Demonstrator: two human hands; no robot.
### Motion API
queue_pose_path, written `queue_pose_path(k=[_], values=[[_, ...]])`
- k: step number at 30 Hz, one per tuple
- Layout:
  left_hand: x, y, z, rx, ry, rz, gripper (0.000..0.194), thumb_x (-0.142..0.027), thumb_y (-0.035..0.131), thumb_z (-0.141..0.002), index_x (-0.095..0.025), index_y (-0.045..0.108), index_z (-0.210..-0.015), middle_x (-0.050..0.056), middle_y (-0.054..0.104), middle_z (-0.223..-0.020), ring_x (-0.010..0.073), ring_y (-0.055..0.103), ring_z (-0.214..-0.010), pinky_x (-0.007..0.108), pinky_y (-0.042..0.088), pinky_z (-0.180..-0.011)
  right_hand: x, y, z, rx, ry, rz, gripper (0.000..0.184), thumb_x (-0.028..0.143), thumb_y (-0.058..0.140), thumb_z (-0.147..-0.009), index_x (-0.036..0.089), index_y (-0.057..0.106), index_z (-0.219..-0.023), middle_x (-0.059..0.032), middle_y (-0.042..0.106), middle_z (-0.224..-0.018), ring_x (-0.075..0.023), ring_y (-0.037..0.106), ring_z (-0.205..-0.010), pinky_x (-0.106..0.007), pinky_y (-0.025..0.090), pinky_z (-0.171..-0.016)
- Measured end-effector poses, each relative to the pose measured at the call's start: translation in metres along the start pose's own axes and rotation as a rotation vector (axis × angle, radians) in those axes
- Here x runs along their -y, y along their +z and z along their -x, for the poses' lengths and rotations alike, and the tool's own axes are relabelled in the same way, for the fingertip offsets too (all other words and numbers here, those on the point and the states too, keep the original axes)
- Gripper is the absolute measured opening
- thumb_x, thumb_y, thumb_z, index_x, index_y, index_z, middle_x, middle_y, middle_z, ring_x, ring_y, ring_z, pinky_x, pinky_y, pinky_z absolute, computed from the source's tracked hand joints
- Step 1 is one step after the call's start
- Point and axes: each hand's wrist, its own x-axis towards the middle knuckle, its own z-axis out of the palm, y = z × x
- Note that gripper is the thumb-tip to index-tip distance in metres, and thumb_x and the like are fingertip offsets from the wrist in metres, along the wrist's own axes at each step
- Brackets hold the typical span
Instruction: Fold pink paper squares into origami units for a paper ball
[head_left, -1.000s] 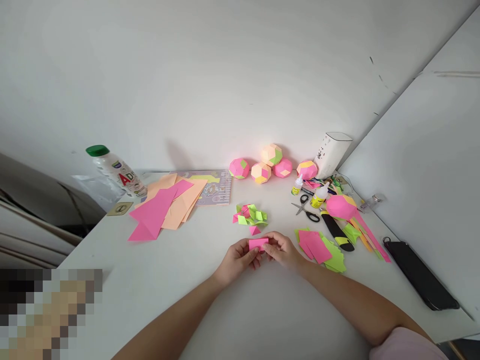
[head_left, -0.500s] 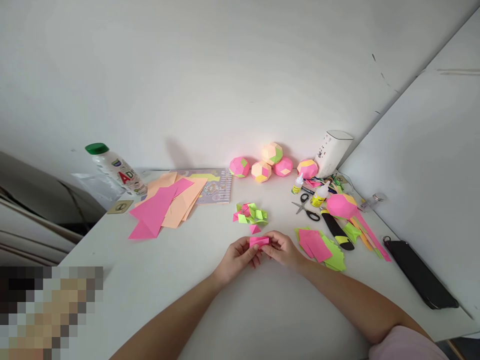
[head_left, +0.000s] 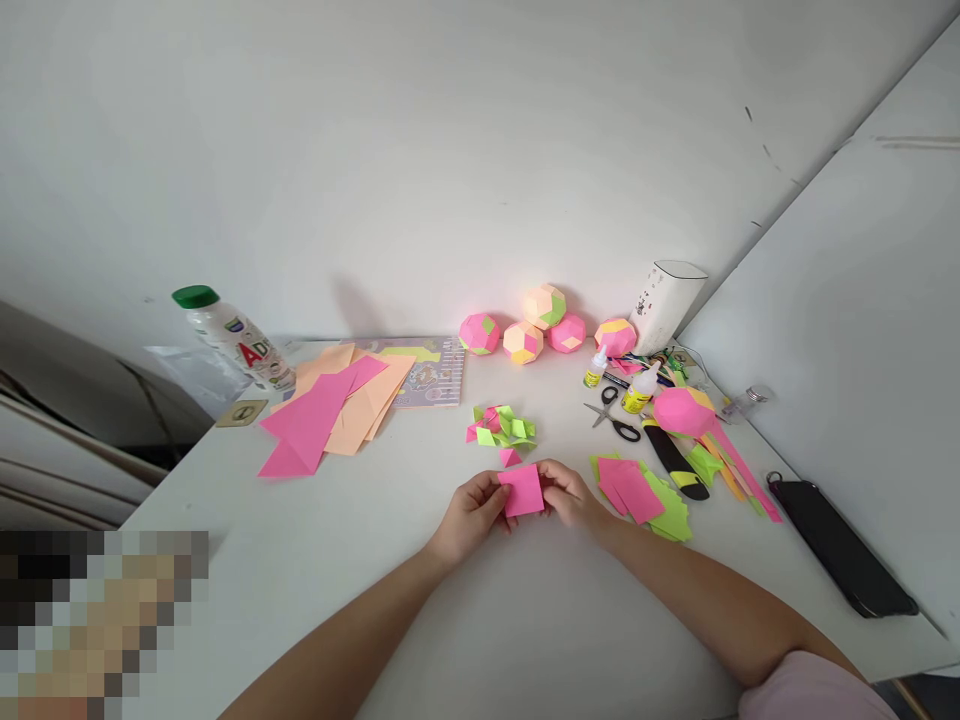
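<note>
A pink paper square (head_left: pixel 523 491) is held up between my two hands, its face turned toward me. My left hand (head_left: pixel 474 510) pinches its left edge, thumb in front. My right hand (head_left: pixel 571 495) is closed at the right edge, its fingertips partly behind the paper. Just beyond the hands lies a small heap of folded green and pink paper pieces (head_left: pixel 501 428), with one pink folded piece (head_left: pixel 510 457) at its near side. Close to my right hand is a stack of pink squares (head_left: pixel 634 488) over green squares (head_left: pixel 670 508).
Several faceted paper balls (head_left: pixel 523 342) sit along the wall. Scissors (head_left: pixel 613 415), glue bottles (head_left: pixel 640 388), a box cutter (head_left: pixel 675 460) and a black phone (head_left: pixel 840 545) lie to the right. Large paper sheets (head_left: pixel 322 420) and a white bottle (head_left: pixel 232 335) stand left.
The pink paper was folded over into a narrow strip; now it is opened out as a flat square. My hands have stayed in nearly the same place.
</note>
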Motion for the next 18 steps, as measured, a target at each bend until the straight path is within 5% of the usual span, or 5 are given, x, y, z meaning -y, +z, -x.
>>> queue_pose_path(k=[6, 9, 13, 16, 18], values=[[0.0015, 0.0019, 0.001, -0.066, 0.033, -0.078, 0.028, -0.042, 0.055, -0.078, -0.015, 0.055, -0.087, -0.003, 0.055, -0.059, 0.0098, 0.052, -0.047, 0.024, 0.045, -0.048, -0.0012, -0.0025, 0.0005, -0.095, 0.034, 0.037, 0.018, 0.031, 0.054, -0.081, 0.017, 0.057, -0.092, 0.0064, 0.045, -0.05, -0.0065, 0.04, -0.039, -0.018, 0.034, -0.038], [0.0014, 0.0032, 0.0025, -0.145, 0.074, -0.12, 0.026, -0.042, 0.056, -0.077, -0.018, 0.05, -0.085, -0.006, 0.051, -0.056, 0.0078, 0.048, -0.041, 0.021, 0.04, -0.042, -0.002, -0.0003, -0.001, -0.149, -0.002, 0.053, 0.018, 0.033, 0.058, -0.079, 0.018, 0.058, -0.087, 0.0034, 0.055, -0.058, -0.0061, 0.043, -0.036, -0.018, 0.034, -0.035], [-0.002, 0.0038, 0.0046, -0.219, 0.027, -0.069, 0.029, -0.047, 0.048, -0.081, -0.02, 0.041, -0.075, -0.008, 0.046, -0.046, 0.008, 0.043, -0.036, 0.019, 0.035, -0.037, 0.0005, 0.001, -0.0028, -0.203, -0.156, 0.004, 0.015, 0.033, 0.062, -0.076, 0.019, 0.059, -0.079, -0.009, 0.061, -0.109, -0.0175, 0.065, -0.079, -0.03, 0.052, -0.064], [-0.006, 0.0033, 0.0059, -0.13, 0.014, -0.068, 0.036, -0.05, 0.041, -0.084, -0.018, 0.045, -0.069, -0.004, 0.05, -0.051, 0.0095, 0.048, -0.041, 0.022, 0.04, -0.041, 0.0015, 0.0009, -0.0017, -0.146, -0.219, 0.025, 0.012, 0.031, 0.061, -0.078, 0.019, 0.06, -0.077, -0.0097, 0.054, -0.123, -0.0222, 0.05, -0.114, -0.038, 0.042, -0.093], [-0.0076, 0.0028, 0.0061, -0.076, 0.026, -0.08, 0.038, -0.05, 0.041, -0.084, -0.016, 0.049, -0.069, -0.002, 0.053, -0.056, 0.0103, 0.051, -0.045, 0.023, 0.043, -0.045, 0.0007, 0.0011, -0.0003, -0.082, -0.237, 0.032, 0.011, 0.03, 0.059, -0.08, 0.019, 0.06, -0.078, -0.0103, 0.051, -0.128, -0.0227, 0.044, -0.121, -0.039, 0.04, -0.096]])
